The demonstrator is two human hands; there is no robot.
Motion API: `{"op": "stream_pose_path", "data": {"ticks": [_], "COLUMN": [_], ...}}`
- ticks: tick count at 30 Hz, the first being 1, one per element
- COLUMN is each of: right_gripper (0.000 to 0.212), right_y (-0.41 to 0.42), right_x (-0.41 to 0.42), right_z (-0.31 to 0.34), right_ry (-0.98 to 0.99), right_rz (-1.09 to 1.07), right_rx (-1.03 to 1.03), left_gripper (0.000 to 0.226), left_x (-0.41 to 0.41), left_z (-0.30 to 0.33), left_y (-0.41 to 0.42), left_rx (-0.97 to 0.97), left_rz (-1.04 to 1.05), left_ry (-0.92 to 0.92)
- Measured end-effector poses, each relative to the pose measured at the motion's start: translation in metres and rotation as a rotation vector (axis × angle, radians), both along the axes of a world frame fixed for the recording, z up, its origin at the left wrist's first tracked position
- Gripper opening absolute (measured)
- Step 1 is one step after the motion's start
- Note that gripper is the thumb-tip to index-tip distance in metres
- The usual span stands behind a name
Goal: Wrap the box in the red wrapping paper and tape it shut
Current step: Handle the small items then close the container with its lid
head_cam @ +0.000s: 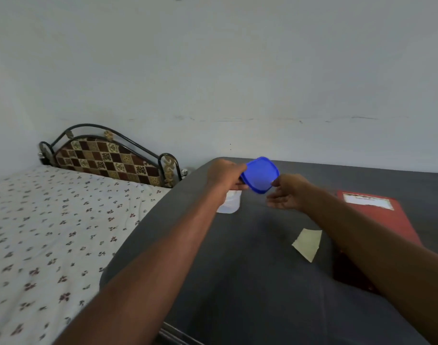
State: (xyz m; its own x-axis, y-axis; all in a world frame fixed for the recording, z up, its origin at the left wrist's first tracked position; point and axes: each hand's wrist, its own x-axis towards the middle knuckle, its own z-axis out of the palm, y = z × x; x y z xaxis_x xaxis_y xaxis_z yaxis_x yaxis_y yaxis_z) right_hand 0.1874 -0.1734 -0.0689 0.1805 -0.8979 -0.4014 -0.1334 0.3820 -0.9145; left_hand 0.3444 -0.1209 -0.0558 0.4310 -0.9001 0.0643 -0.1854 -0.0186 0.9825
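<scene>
Two hands are being held out over the dark worktop (238,282). The red wrapping paper (377,220) is lying flat at the right. The box (229,201) could be tipped if its blue lid (260,174), being pinched by the left hand (225,174), snags. The right hand (286,192), its grip spread, is touching the lid's edge.

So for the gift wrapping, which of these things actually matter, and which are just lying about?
For the job:
- blue lid, gripped by the left hand, touched by the open right hand
- clear tub on the dark surface
- red wrapping paper

Lying about:
- pale paper piece
- flowered bed
</scene>
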Motion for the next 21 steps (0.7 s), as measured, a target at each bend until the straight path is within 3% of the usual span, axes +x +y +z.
{"op": "stream_pose_path", "data": {"ticks": [3,8,14,21], "right_gripper": [0.032,0.011,0.020,0.015], "right_y": [-0.003,-0.003,-0.010,-0.018], "right_x": [0.023,0.061,0.093,0.092], "right_z": [0.003,0.005,-0.011,-0.022], "right_ry": [-0.046,0.079,0.231,0.354], "right_rz": [-0.063,-0.051,-0.033,-0.070], "right_rx": [-0.105,-0.218,-0.305,-0.382], "left_gripper": [0.020,0.025,0.024,0.024], "left_x": [0.021,0.063,0.091,0.089], "left_z": [0.009,0.007,-0.015,-0.028], "left_y": [0.007,0.005,0.001,-0.009], "left_rx": [0.018,0.092,0.231,0.271], "left_rz": [-0.007,0.154,0.144,0.120], "left_ry": [0.046,-0.159,-0.232,-0.260]}}
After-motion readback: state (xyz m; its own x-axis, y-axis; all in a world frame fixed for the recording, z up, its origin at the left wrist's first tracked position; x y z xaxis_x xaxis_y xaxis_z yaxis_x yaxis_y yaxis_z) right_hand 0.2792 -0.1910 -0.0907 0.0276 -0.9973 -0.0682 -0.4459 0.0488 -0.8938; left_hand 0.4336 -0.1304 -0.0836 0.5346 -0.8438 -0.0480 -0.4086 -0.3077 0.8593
